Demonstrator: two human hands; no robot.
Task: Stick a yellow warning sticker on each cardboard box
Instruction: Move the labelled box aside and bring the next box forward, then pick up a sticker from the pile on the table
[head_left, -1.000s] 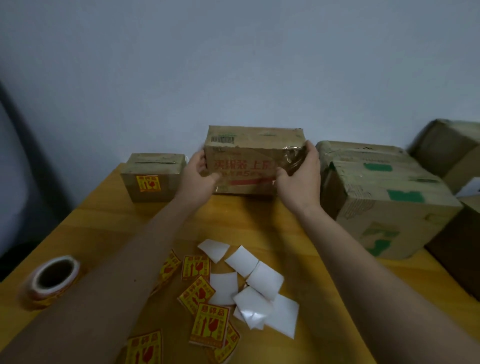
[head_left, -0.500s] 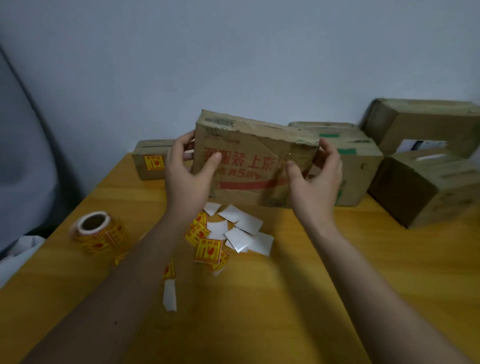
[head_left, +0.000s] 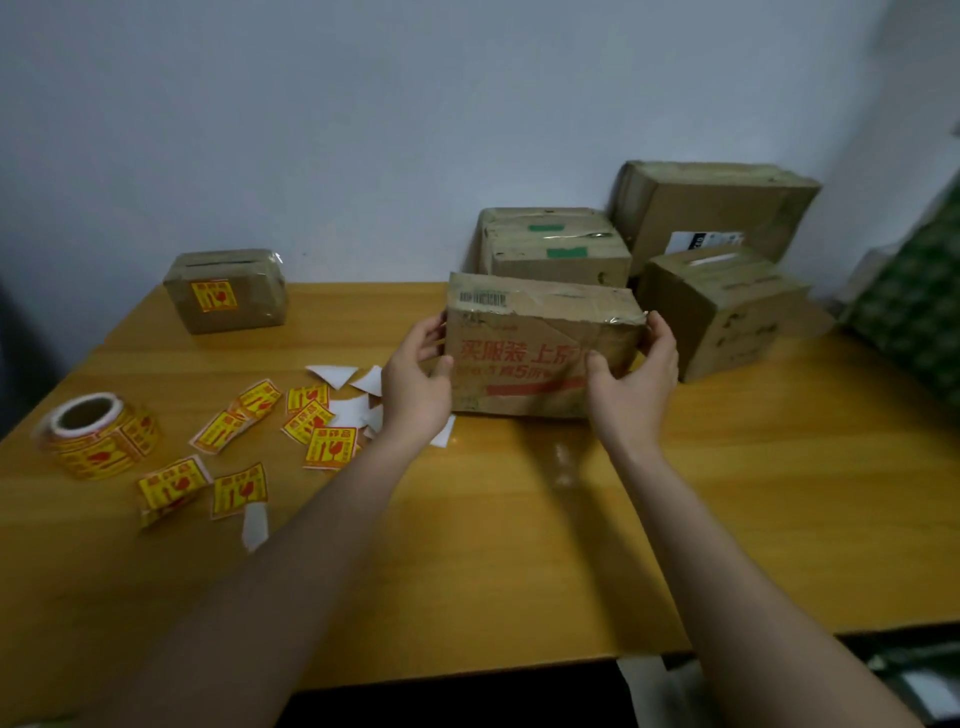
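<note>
1. Carried forward from its place at the wall, the printed box (head_left: 540, 348) now sits low on the worktop (head_left: 519, 519), in front of the three waiting boxes; half a second ago it was tilted up in the air, and now its bottom edge looks to be touching the wood.
2. Both hands grip it by its ends; the left hand (head_left: 415, 384) wraps the left end with the thumb on the printed front; the right hand (head_left: 631, 384) wraps the right end, its thumb also on the front.
3. My reading is that the step in hand is setting down a fresh box for labelling; no yellow sticker shows on its front or top.
4. One small box (head_left: 226, 291) at the back left already wears its sticker (head_left: 214, 295); three more, the green-taped box (head_left: 556, 244), the big rear box (head_left: 711, 208) and the right-hand box (head_left: 722, 306), stand at the back right, and I see no sticker on them.
5. Loose stickers (head_left: 332, 447) lie on the wood just left of the left hand, among white backing scraps (head_left: 332, 374); a sticker roll (head_left: 96, 434) sits further left.
6. Next move, as I judge it: let go of the box, pick one loose sticker, peel its backing, and press it flat on the front; the creased, taped cardboard may need firm rubbing.
</note>
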